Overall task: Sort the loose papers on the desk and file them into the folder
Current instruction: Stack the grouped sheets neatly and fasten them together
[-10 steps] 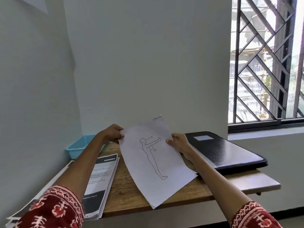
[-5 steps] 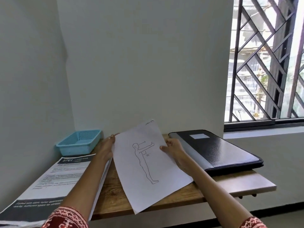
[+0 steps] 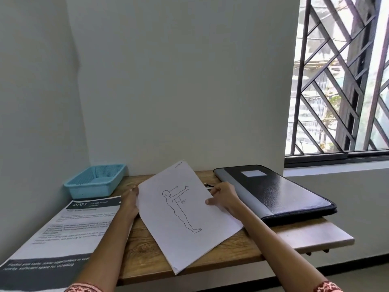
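Your left hand (image 3: 131,200) and right hand (image 3: 223,197) pinch the figure-drawing sheet (image 3: 185,216); black folder (image 3: 273,190) lies closed; blue basket (image 3: 95,181) looks empty.

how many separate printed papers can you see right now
2. The figure-drawing sheet is held tilted over the desk by both hands. The printed page headed 2701 lies flat at left. More sheets may lie hidden beneath either one.
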Tool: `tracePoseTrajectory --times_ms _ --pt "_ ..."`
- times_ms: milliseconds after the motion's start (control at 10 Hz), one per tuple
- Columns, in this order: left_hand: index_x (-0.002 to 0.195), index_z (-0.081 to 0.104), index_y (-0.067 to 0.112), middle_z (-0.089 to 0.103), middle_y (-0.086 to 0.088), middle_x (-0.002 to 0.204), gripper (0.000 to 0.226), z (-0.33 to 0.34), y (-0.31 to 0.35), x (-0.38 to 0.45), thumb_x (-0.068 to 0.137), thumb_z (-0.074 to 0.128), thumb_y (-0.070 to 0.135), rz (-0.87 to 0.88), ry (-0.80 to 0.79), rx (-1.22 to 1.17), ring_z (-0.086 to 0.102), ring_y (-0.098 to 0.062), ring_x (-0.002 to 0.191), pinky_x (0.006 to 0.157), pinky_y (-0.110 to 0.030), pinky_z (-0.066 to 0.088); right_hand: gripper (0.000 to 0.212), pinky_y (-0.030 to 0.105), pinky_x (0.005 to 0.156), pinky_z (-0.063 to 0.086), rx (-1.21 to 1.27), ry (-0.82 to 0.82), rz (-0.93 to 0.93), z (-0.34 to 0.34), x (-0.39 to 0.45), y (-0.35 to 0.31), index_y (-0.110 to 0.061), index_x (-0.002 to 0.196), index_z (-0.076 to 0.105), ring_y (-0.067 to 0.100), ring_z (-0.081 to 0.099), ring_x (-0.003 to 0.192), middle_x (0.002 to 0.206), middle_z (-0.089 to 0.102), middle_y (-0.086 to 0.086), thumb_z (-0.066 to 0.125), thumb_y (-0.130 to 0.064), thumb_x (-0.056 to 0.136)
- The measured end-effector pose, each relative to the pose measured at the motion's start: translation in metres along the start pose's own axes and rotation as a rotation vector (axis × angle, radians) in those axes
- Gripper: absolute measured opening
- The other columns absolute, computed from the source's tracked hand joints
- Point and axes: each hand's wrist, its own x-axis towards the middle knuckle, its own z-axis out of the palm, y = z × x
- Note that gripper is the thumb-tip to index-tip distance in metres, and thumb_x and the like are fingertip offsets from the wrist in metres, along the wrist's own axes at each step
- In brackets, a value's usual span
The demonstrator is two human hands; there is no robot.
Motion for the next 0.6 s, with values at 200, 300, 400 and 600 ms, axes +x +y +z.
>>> tracePoseTrajectory --times_ms 200,300,400,600 --pt "0.083 0.052 0.012 0.057 -0.008 0.093 0.018 -0.007 0.002 0.001 0.099 0.044 0.012 0.006 0.004 -0.037 0.053 -0.02 0.076 0.082 -0.039 0.045 0.046 0.023 0.049 0.023 -0.31 0.006 -0.223 -0.012 -0.003 -0.028 -0.018 0.055 0.031 0.01 0.033 0.053 0.059 0.037 -0.005 0.071 -0.016 0.079" --pt "0.1 0.056 0.007 0.057 -0.009 0.106 0.013 -0.011 0.003 0.003 0.099 0.044 0.012 0.01 -0.007 -0.114 0.056 -0.023 0.088 0.094 -0.042 0.042 0.037 0.027 0.058 0.031 -0.476 0.034 -0.345 -0.016 -0.01 -0.044 -0.022 0.06 0.031 0.018 0.046 0.072 0.075 0.05 -0.002 0.06 -0.015 0.083" --pt "0.112 0.054 0.004 0.055 -0.009 0.112 0.02 -0.013 0.002 0.006 0.1 0.041 0.012 0.016 0.006 -0.168 0.055 -0.022 0.094 0.097 -0.041 0.04 0.03 0.027 0.07 0.039 -0.475 -0.108 -0.382 -0.019 -0.021 -0.067 -0.027 0.062 0.042 0.016 0.053 0.083 0.086 0.057 -0.003 0.065 -0.023 0.082" --pt "0.083 0.052 0.011 0.053 -0.007 0.086 0.024 -0.007 0.003 -0.004 0.1 0.037 0.004 0.072 -0.025 -0.209 0.059 -0.013 0.071 0.093 -0.029 0.047 0.016 0.032 0.111 0.026 -0.135 -0.851 -0.338 -0.019 -0.06 -0.101 -0.012 0.103 0.068 0.02 0.036 0.137 0.125 0.058 0.008 0.064 -0.02 0.09"
